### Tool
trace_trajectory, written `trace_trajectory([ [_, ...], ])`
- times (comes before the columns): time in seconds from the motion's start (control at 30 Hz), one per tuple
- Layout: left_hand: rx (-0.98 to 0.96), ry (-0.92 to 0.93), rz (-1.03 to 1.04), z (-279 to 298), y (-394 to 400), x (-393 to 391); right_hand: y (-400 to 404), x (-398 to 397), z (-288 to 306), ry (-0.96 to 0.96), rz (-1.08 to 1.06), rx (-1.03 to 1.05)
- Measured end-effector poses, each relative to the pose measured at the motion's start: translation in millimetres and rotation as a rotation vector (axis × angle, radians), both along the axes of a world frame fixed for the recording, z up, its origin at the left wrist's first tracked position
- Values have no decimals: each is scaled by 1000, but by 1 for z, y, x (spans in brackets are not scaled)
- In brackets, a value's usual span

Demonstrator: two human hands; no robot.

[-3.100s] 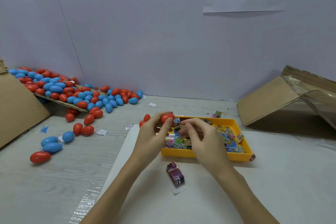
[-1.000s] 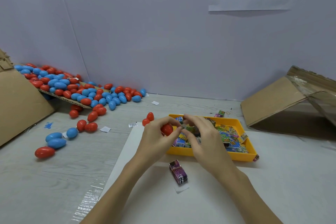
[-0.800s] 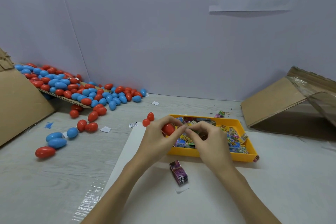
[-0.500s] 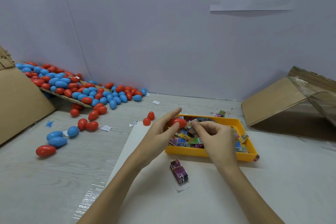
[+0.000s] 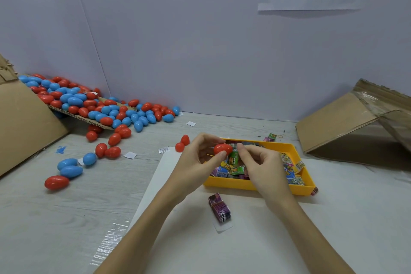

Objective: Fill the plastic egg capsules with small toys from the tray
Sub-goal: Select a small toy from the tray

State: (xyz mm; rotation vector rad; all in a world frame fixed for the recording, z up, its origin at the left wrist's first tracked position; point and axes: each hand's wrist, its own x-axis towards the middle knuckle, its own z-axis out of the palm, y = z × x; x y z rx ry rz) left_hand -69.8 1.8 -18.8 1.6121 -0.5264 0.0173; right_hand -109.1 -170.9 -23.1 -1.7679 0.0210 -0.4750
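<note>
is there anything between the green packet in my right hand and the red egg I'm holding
Nothing visible. The left hand holds the red egg over the yellow tray, and the right hand pinches the green packet right beside and just below it.

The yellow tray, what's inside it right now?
The yellow tray holds a jumble of small colourful toy packets. The right hand and left hand cover part of its contents.

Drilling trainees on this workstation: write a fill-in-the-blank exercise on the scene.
1. The left hand holds a ____ egg capsule.
2. The small toys lie in a ____ tray.
3. The right hand pinches a ____ toy packet.

Missing words: red; yellow; green
</note>
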Motion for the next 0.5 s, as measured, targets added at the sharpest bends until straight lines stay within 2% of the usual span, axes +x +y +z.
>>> trace_trajectory([
  [0.13,-13,13,13,1,1,0,-4,0,2,29,67,57],
  [0.33,-45,83,-29,3,4,1,-4,1,2,35,-25,75],
  [0.5,-64,74,-79,3,2,-2,-3,1,0,33,-23,-3],
])
